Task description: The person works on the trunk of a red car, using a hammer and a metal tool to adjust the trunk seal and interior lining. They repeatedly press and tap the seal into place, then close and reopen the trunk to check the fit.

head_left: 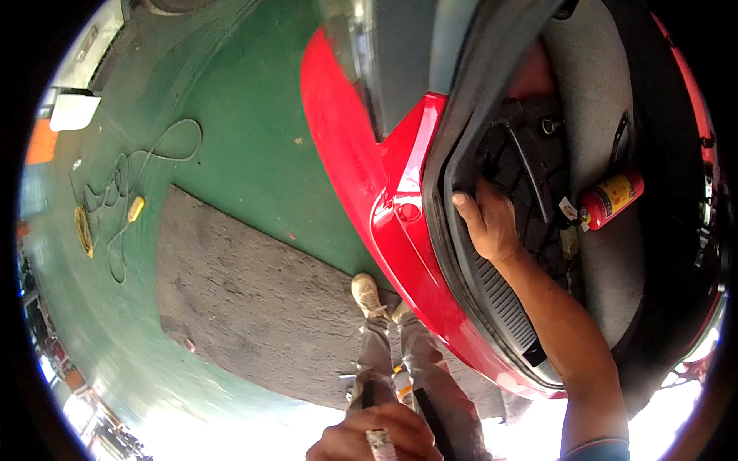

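Note:
At the lower edge my left hand point(369, 432) is closed in a fist. In it is a short bar-like thing point(380, 444) with a worn, whitish end; the rest is hidden, so its kind cannot be told. My right hand point(490, 223) reaches over the rear sill of a red car's open boot. Its thumb lies on the black sill trim point(498, 296), and its fingers curl over the inner edge, their tips out of sight. Beyond it, a long black bar point(529, 170) lies in the dark moulded boot well point(553, 169).
A red fire extinguisher point(615, 198) lies right of the well against grey lining point(596, 84). The red bumper point(396, 253) stands between my legs and the boot. A dark worn mat point(246, 292) covers green floor point(254, 146); a loose cable point(123, 184) lies left.

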Demonstrator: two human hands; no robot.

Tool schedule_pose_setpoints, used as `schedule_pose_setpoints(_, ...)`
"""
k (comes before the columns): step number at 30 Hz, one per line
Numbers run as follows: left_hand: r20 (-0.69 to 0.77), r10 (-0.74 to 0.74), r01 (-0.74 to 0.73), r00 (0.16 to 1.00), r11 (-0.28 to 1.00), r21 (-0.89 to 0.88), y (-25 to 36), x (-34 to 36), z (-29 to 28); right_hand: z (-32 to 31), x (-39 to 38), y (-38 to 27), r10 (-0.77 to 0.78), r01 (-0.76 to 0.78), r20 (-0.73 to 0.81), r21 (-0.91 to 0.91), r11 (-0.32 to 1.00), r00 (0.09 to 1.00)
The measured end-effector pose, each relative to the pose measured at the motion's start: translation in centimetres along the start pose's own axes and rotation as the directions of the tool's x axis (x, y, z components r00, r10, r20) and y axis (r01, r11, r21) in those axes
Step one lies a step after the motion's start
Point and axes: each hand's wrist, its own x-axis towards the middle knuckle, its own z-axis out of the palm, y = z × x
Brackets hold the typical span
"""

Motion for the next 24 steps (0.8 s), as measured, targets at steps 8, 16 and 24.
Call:
schedule_pose_setpoints(8, -0.109, -0.026, 0.015, 0.994, 0.994, -0.105, 0.3, 0.7, 6.5, -0.1, -0.2, 0.5, 0.034, -0.033, 0.005, -0.036, 0.999, 0.999)
schedule_pose_setpoints(16, -0.129, -0.089, 0.071, 0.988, 0.988, -0.134, 2.4, 0.6, 8.1, -0.4, -0.1, 0.4, 0.037, -0.037, 0.021, 0.005, 0.999, 0.999)
schedule_pose_setpoints(24, -0.33, -0.273, 0.047, 0.904, 0.828, -0.558, 3.4, -3.6, 5.1, 0.2, 0.0, -0.6, 0.035, -0.035, 0.059, 0.003, 0.999, 0.998)
